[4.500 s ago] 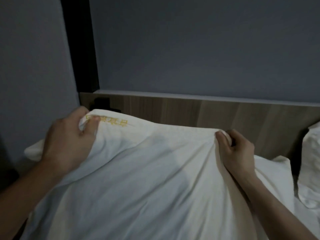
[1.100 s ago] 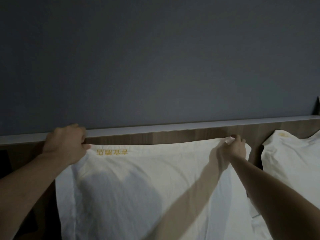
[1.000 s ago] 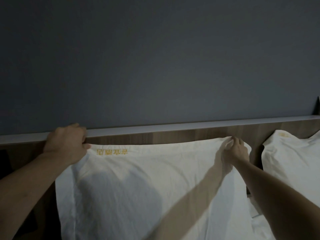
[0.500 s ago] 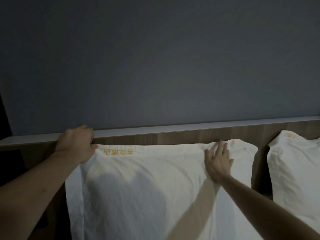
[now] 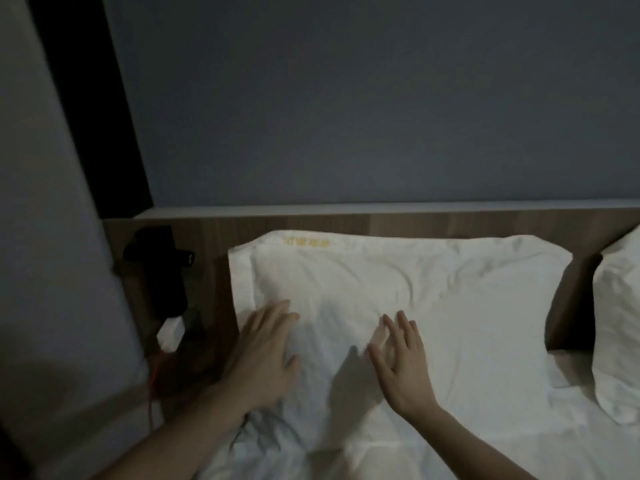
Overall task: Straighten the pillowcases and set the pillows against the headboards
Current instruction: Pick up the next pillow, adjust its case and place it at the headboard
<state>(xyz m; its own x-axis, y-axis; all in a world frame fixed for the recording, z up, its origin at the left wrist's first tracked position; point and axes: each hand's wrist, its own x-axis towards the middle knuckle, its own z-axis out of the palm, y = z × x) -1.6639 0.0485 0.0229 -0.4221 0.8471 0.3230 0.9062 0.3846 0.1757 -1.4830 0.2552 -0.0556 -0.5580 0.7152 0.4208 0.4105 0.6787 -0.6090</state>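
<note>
Pillow (image 5: 398, 299) leans on headboard (image 5: 381, 221); our left hand (image 5: 263, 355) & right hand (image 5: 401, 358) lie spread flat on it. Pushing too hard could slide it down, re-wrinkle the case.

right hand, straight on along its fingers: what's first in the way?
Probably only more pillow: the right hand points up its face toward the top edge, then the wooden headboard behind. Depth is unclear.
</note>
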